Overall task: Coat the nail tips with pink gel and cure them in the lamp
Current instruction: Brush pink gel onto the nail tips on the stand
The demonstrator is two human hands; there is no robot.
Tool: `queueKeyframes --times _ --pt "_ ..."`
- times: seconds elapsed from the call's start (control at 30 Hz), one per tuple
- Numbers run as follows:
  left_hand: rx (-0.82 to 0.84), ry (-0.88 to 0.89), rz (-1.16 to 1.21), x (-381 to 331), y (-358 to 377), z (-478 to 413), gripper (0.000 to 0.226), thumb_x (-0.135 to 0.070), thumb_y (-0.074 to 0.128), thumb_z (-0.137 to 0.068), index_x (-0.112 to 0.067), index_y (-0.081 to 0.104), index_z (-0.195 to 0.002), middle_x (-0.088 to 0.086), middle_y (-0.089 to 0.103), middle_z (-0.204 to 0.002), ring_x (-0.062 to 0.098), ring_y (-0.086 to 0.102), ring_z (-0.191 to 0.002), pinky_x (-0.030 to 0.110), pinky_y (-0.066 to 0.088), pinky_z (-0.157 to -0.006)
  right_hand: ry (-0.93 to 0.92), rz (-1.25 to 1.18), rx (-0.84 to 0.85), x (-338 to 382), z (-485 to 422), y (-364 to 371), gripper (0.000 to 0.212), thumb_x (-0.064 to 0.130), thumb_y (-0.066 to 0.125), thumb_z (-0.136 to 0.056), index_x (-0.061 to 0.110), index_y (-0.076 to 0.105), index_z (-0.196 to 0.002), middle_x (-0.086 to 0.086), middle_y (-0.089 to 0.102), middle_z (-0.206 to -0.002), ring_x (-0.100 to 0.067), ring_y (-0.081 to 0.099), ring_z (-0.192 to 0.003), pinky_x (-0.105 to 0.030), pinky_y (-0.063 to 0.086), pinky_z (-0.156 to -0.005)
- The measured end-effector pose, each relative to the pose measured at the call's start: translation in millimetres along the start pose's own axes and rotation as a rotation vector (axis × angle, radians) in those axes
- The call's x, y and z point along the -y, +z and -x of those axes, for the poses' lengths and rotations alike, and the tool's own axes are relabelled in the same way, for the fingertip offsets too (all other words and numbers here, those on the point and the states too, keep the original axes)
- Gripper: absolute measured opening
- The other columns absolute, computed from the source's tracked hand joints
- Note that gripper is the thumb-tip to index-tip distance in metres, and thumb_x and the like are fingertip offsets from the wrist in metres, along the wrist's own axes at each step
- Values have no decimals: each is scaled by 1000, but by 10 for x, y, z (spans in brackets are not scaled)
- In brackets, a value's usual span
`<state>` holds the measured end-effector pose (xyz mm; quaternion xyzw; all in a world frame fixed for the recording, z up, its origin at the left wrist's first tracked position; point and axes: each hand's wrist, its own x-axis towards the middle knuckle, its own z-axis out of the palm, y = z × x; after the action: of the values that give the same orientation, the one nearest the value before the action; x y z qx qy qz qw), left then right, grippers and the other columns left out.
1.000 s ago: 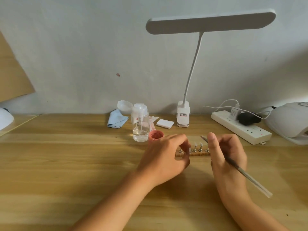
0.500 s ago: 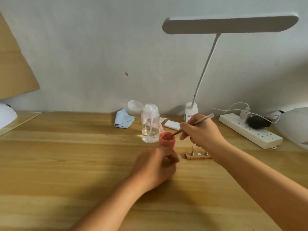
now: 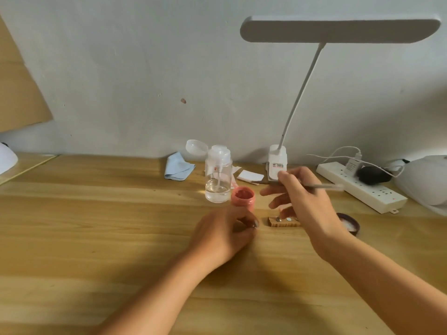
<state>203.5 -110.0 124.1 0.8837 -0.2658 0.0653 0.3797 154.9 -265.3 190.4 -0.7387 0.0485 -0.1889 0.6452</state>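
Observation:
An open jar of pink gel (image 3: 243,198) stands mid-table. Just in front of it my left hand (image 3: 225,235) is curled, pinching a small piece at its fingertips, apparently a nail tip (image 3: 254,224), mostly hidden. My right hand (image 3: 302,197) hovers right of the jar and grips a thin brush (image 3: 321,186); the bristle end points left, slightly above and right of the jar. Under that hand lies the small wooden tip holder (image 3: 281,222) with metal pegs, partly covered. The white curing lamp (image 3: 425,182) sits at the far right edge.
A clear pump bottle (image 3: 218,176) stands behind the jar, with a blue cloth (image 3: 179,168) and white pads (image 3: 249,176) near the wall. A clip desk lamp (image 3: 278,165) arches overhead. A power strip (image 3: 362,187) and a dark jar lid (image 3: 349,223) lie at right.
My right hand went from the holder to the pink jar with the brush, then lifted it out and to the right. My left hand drew back from the holder, still pinched.

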Motion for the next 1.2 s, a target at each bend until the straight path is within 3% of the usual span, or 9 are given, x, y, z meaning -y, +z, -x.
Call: queueKeyframes --times 0.1,0.23,0.33,0.53,0.77,1.2 --pt "20 -11 4 -1 -3 -13 22 -38 75 -82 -51 63 -70 -43 58 -71 -18 52 -63 8 29 -55 -20 -74 26 -155 304 -101 14 22 53 -99 10 60 -100 -4 77 -88 -20 68 -67 -23 52 -52" --pt "60 12 53 18 -15 -26 11 -39 76 -82 -46 70 -76 -35 64 -83 -17 51 -64 12 29 -56 -3 -100 -2 -352 402 -180 16 18 64 -94 4 57 -89 -8 71 -71 -16 55 -54 -20 41 -45" --pt "71 6 78 18 -18 -25 6 -38 77 -82 -43 73 -82 -37 62 -82 -11 51 -61 16 30 -56 6 -127 14 -380 388 -164 20 15 64 -94 2 51 -87 -11 68 -66 -16 51 -49 -20 41 -44" --pt "47 -19 84 21 0 -27 19 -41 78 -80 -52 66 -72 -32 60 -81 -4 48 -59 22 32 -59 13 -126 26 -413 370 -160 21 2 58 -93 0 47 -76 -16 67 -61 -14 52 -46 -19 43 -44" --pt "46 -30 99 29 5 -35 7 -37 80 -79 -41 74 -81 -26 62 -83 -5 48 -56 22 31 -58 6 -102 32 -425 357 -145 20 0 57 -93 -7 45 -79 -18 67 -62 -12 53 -47 -19 45 -46" --pt "44 -34 95 33 9 -39 19 -39 81 -78 -49 67 -70 -33 61 -78 -3 46 -53 22 32 -57 -15 4 10 -435 352 -149 21 2 59 -92 -11 46 -83 -18 67 -62 -14 52 -47 -23 43 -46"
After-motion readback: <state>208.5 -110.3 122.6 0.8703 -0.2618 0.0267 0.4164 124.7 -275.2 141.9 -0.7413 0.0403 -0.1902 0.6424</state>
